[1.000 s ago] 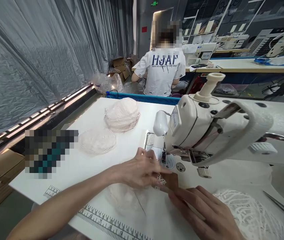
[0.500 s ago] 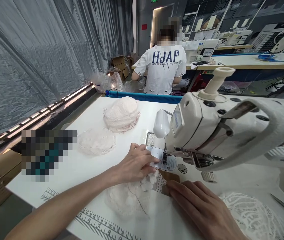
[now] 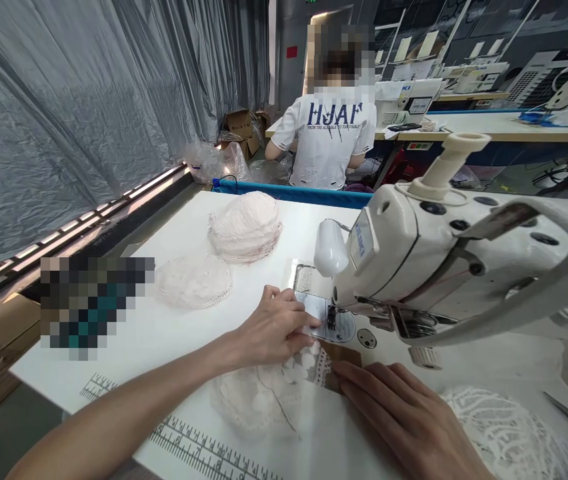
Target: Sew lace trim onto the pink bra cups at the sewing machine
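Near a grey curtain [image 3: 114,87], the white ruler-marked tabletop [image 3: 177,333] bears sheer white lace [image 3: 305,368], dotted edge facing the straight-fingered right hand [image 3: 399,407], long axis unclear; left hand [image 3: 277,328] half-curled over it, both grips indeterminable.

Left hand [image 3: 280,328] and right hand [image 3: 404,413] palm-down

Tabletop [image 3: 179,333] lane open between left hand [image 3: 275,328] and flat lace piece [image 3: 194,281]; lace stack [image 3: 245,228] obstructs farther back. Sewing-machine head [image 3: 404,247] blocks forward-right. Openwork piece [image 3: 509,427] just right of right hand [image 3: 401,413].
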Tool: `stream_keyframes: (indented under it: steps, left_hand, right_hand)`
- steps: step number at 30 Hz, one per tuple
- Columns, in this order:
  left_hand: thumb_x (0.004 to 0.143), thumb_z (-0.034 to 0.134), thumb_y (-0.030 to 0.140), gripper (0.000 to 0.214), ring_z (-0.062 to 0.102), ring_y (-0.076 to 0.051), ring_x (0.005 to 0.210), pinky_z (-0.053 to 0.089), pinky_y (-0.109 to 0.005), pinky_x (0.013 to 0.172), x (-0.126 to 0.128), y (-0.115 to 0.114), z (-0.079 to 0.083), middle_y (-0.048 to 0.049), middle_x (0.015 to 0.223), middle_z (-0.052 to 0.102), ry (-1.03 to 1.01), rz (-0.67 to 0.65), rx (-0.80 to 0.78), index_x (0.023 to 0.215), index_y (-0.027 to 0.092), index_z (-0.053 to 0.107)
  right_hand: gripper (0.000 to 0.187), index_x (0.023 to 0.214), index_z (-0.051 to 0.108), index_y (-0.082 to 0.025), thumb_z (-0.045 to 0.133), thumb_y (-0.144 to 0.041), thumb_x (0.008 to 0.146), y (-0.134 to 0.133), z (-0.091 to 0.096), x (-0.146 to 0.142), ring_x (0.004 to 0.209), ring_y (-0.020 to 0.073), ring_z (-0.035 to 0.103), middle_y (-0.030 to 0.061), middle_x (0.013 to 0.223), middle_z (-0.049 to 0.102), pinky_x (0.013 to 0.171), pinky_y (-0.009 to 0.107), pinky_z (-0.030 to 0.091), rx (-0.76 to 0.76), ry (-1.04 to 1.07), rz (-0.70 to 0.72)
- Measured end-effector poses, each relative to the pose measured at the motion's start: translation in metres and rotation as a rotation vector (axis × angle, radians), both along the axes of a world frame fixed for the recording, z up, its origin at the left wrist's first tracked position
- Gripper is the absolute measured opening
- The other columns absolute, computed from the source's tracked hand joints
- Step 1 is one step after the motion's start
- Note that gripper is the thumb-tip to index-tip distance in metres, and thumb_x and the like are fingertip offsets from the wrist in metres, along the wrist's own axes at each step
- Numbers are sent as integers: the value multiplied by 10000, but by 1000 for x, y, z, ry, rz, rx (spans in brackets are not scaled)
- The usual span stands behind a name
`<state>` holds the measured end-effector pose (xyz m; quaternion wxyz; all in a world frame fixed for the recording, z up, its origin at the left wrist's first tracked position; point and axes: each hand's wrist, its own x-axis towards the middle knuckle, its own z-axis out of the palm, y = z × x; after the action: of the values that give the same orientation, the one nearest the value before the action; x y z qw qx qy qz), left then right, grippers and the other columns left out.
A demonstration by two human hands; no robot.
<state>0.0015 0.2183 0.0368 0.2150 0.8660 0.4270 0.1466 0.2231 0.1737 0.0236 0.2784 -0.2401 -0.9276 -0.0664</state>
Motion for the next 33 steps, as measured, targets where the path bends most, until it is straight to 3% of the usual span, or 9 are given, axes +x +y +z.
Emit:
stream_keyframes:
  steps: [8,14,17,20,23,29,33]
  left_hand:
    - [873,584,314,214,482,-158,830,270,-339,788,1,2,-5,15,744,609,-5,10,49,1045,196,631]
    - [925,472,203,194,505,-180,900,317,-358,796,2,-4,0,-60,949,589,32,168,399,1088,151,563]
    - [907,421,79,192,505,-166,864,346,-321,756,4,-25,6,-67,946,581,70,95,480,1030,142,555]
    - [870,428,43,157,515,-167,839,361,-327,760,6,-45,7,-62,910,577,204,-52,413,922,137,542]
    - [891,423,102,135,536,-179,918,372,-358,831,5,-49,4,-70,995,575,260,-43,316,986,143,510]
    - [844,403,49,400,512,-199,1094,244,-453,1053,3,-20,12,-109,1270,480,305,-154,218,1232,147,386]
    - [812,392,4,488,486,-196,1157,247,-370,1074,5,5,22,-132,1343,430,370,-297,168,1287,111,356]
  right_hand:
    - [425,862,672,-151,270,-84,984,0,-3,-2,784,176,630,91,1020,721,608,293,440,3,-15,-3]
    - [406,857,669,-150,286,-77,972,0,-7,-2,855,190,632,98,1013,720,680,325,462,74,-28,-26]
    - [409,884,667,-148,273,-75,964,-1,-7,-1,844,198,635,109,1020,717,675,332,464,87,-36,-22]
    - [419,908,664,-153,254,-75,954,-3,-10,-1,815,201,634,113,1030,711,680,336,459,80,-49,-22]
    - [412,950,657,-143,252,-68,945,-4,-14,-1,844,217,631,122,1034,707,694,349,454,84,-47,-33]
    - [346,981,654,-104,308,-109,971,-1,-13,-5,887,239,632,136,1042,698,676,354,448,114,-73,-99]
    - [359,997,651,-94,302,-175,995,0,-14,-7,824,234,642,133,1032,703,674,361,438,108,-80,-155]
